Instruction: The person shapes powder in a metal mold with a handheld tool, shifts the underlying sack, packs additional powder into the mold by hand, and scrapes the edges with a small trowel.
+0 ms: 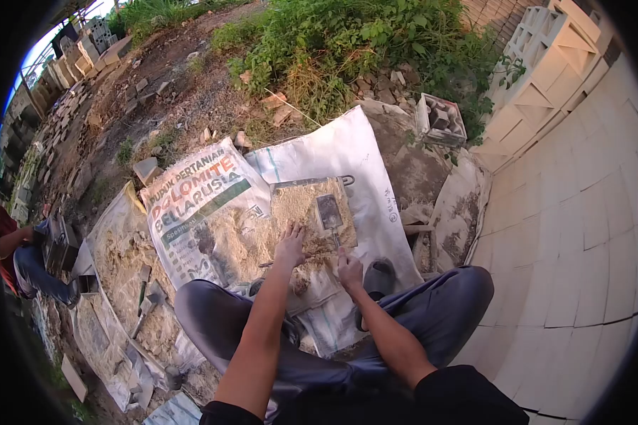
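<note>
My right hand is closed around the handle of a trowel. The trowel's flat rectangular blade points away from me and lies over pale yellow, sand-like material. This material covers a roughly square form, whose dark far edge and small metal handle show. My left hand rests palm down on the near left part of the material, fingers apart. White woven sacks lie under the form; the left one carries printed lettering.
Hand tools lie on a dusty sheet to my left. Beyond them sits another person beside dark metal molds. Pale blocks are stacked at the right, near a box of rubble. Green plants grow ahead.
</note>
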`<state>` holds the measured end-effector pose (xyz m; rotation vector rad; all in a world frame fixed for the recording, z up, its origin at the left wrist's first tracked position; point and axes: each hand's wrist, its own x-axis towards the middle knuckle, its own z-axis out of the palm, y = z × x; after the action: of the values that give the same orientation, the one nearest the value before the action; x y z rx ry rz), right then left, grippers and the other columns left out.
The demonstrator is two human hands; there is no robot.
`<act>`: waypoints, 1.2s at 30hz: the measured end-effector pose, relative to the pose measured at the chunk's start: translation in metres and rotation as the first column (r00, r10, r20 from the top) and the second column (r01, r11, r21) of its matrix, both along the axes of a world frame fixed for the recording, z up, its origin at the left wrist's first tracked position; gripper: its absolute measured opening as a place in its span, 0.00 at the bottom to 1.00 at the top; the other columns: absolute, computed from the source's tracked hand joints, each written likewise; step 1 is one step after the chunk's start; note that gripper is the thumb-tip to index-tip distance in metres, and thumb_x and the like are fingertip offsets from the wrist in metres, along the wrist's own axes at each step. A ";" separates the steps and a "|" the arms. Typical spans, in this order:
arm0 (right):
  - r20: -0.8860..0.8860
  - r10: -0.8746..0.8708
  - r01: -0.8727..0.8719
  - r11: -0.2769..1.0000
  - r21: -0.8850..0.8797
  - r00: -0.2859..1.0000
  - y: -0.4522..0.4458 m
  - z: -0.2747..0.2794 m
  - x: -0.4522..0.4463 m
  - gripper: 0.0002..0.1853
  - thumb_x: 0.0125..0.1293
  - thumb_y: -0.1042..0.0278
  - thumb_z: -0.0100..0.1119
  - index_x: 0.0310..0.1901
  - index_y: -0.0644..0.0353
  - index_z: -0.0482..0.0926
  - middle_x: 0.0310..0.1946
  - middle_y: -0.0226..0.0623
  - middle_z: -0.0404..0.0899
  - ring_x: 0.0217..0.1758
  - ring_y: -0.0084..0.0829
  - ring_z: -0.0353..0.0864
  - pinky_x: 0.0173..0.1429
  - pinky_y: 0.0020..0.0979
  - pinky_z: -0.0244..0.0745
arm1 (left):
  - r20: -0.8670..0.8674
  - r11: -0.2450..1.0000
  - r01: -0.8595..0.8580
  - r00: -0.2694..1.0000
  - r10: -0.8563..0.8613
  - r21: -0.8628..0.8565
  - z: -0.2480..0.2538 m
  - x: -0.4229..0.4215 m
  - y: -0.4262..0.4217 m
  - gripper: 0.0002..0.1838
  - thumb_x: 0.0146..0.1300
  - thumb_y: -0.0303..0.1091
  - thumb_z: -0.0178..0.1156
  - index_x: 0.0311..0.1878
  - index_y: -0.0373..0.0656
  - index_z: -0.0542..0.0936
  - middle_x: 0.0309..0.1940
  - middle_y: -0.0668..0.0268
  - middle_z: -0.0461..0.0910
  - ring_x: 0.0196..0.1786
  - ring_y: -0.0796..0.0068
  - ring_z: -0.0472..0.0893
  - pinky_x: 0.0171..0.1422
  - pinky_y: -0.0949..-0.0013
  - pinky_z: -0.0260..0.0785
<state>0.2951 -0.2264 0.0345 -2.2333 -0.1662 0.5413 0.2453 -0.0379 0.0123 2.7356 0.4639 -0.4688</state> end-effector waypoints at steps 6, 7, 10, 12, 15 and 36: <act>0.087 -0.072 0.072 0.997 0.006 0.994 -0.010 -0.049 -0.003 0.37 0.67 0.37 0.40 0.29 0.71 0.80 0.27 0.62 0.77 0.39 0.58 0.79 0.43 0.49 0.69 | -0.067 0.995 0.033 0.997 -0.028 0.089 0.016 0.004 -0.001 0.52 0.52 0.58 0.64 0.72 0.43 0.50 0.75 0.60 0.42 0.76 0.60 0.41 0.77 0.58 0.38; 0.145 -0.072 0.084 0.993 -0.083 0.987 -0.010 -0.054 -0.004 0.37 0.67 0.37 0.40 0.28 0.71 0.80 0.27 0.62 0.77 0.38 0.58 0.79 0.43 0.50 0.69 | -0.053 0.992 0.041 0.998 -0.034 0.116 0.017 0.003 -0.002 0.51 0.52 0.57 0.64 0.72 0.41 0.51 0.74 0.58 0.44 0.76 0.59 0.43 0.77 0.59 0.39; 0.048 0.038 -0.028 0.981 -0.190 0.998 -0.023 -0.052 0.005 0.36 0.67 0.37 0.40 0.28 0.70 0.80 0.28 0.63 0.78 0.39 0.60 0.78 0.44 0.51 0.69 | -0.051 0.984 0.052 0.998 -0.044 0.172 0.016 0.007 -0.004 0.51 0.52 0.57 0.64 0.71 0.40 0.52 0.73 0.55 0.46 0.76 0.58 0.44 0.77 0.58 0.39; 0.032 -0.008 0.012 0.991 -0.134 0.999 -0.030 -0.043 0.003 0.36 0.67 0.37 0.39 0.28 0.69 0.80 0.29 0.63 0.77 0.40 0.61 0.77 0.45 0.51 0.69 | -0.075 0.980 0.062 0.996 -0.049 0.190 0.012 0.006 -0.010 0.51 0.52 0.57 0.63 0.72 0.40 0.51 0.73 0.55 0.46 0.76 0.58 0.44 0.77 0.57 0.38; 0.011 -0.050 0.051 0.998 -0.025 0.999 -0.026 -0.018 -0.003 0.36 0.68 0.38 0.39 0.28 0.69 0.80 0.30 0.63 0.77 0.42 0.62 0.77 0.46 0.52 0.68 | -0.077 0.979 0.056 0.996 -0.042 0.194 0.012 0.006 -0.004 0.51 0.52 0.58 0.63 0.72 0.40 0.51 0.73 0.55 0.46 0.76 0.58 0.44 0.77 0.56 0.37; -0.012 -0.095 0.094 0.990 -0.107 0.995 -0.023 -0.050 -0.016 0.38 0.67 0.36 0.38 0.37 0.71 0.81 0.32 0.65 0.77 0.43 0.62 0.77 0.49 0.50 0.70 | -0.065 0.987 0.034 0.998 -0.024 0.159 0.016 0.006 -0.006 0.51 0.51 0.58 0.64 0.72 0.45 0.52 0.74 0.61 0.44 0.76 0.62 0.43 0.77 0.51 0.35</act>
<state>0.2792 -0.2495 -0.0154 -2.3259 -0.0228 0.5282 0.2512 -0.0434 0.0285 2.8922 0.4984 -0.5490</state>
